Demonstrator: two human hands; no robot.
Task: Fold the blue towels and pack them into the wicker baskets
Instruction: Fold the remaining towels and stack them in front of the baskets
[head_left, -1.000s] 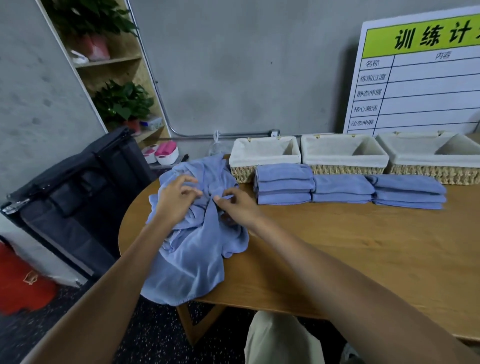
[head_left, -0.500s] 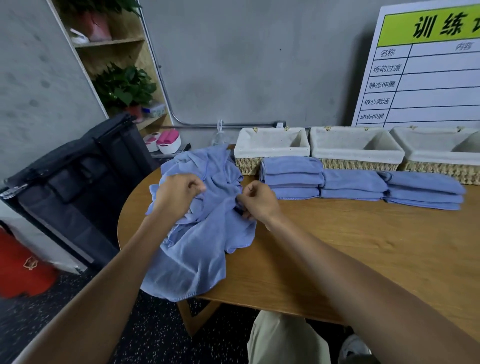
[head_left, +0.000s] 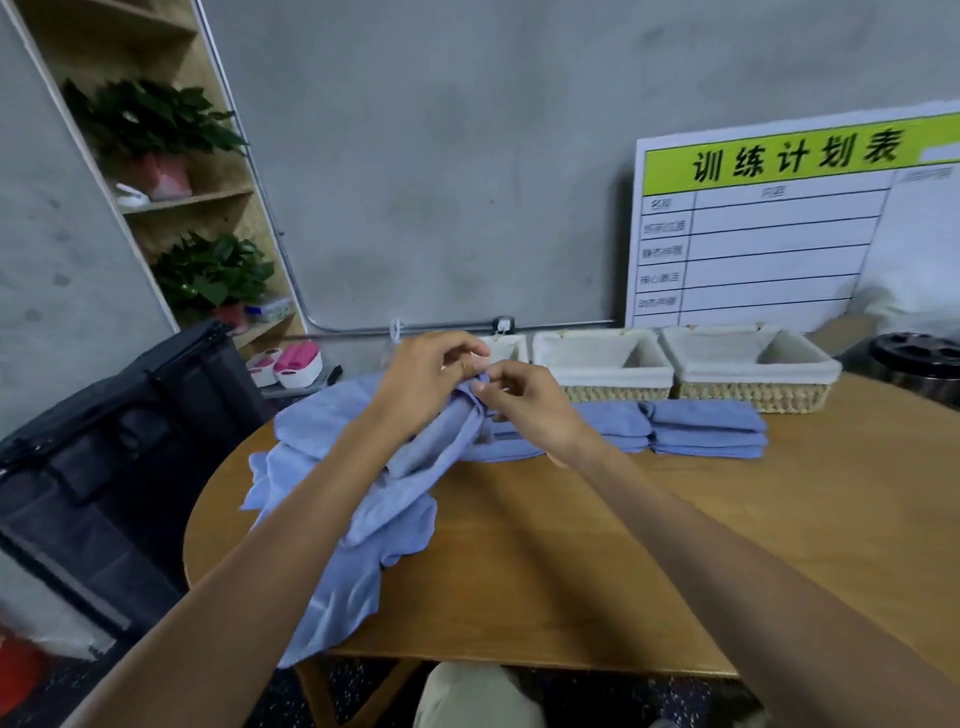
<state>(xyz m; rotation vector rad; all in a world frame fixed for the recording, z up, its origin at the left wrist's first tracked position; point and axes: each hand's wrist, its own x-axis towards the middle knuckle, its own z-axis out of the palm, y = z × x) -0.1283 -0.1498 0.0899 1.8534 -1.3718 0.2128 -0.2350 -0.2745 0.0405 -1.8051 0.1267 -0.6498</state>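
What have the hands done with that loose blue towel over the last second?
Both hands rose off the heap and came together: the left hand and right hand now pinch one edge of the loose towel, lifting it above the table. A second ago they were low, sorting through the crumpled cloth. The folded towels and baskets stayed put.

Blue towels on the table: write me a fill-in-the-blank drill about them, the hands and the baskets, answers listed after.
1. Both hands, left hand and right hand, pinch the same loose ____.
2. The folded towels lie in stacks in front of the ____.
3. The baskets in full view hold ____ towels.
4. One end of the loose towel hangs over the edge of the ____.

Missing words: towel; baskets; no; table
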